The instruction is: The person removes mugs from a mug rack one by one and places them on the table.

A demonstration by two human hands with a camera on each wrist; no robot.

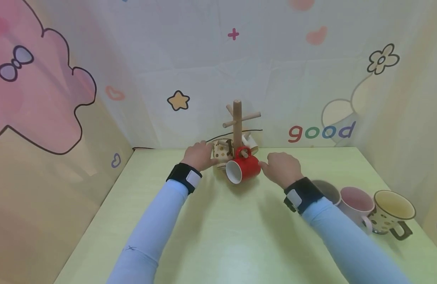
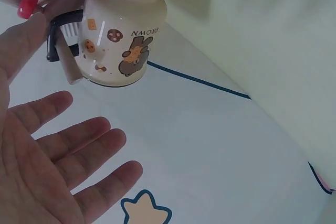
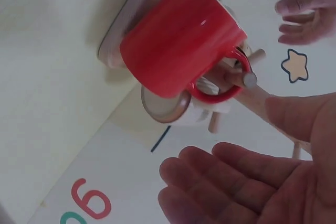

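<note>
A wooden mug stand [image 1: 237, 128] stands at the back of the table, with mugs hanging from its lower pegs. At the front hangs a red mug [image 1: 251, 167] with a white inside, its handle looped over a peg. A cream mug [image 2: 123, 35] printed with a brown bear hangs upside down to its left, by a dark handle. Behind the red one is a white mug [image 1: 253, 145], partly hidden. My left hand [image 1: 198, 156] is beside the cream mug, fingers spread and grasping nothing. To the right of the red mug, my right hand [image 1: 283, 169] holds nothing, its fingers extended.
On the table's right side, a greyish mug [image 1: 327, 191], a pink mug [image 1: 356, 201] and a spotted cream mug [image 1: 385, 221] stand upright in a row, close to my right forearm. A printed cloth [image 1: 190, 63] hangs behind the table. The stand's upper pegs [image 1: 251, 116] carry no mugs.
</note>
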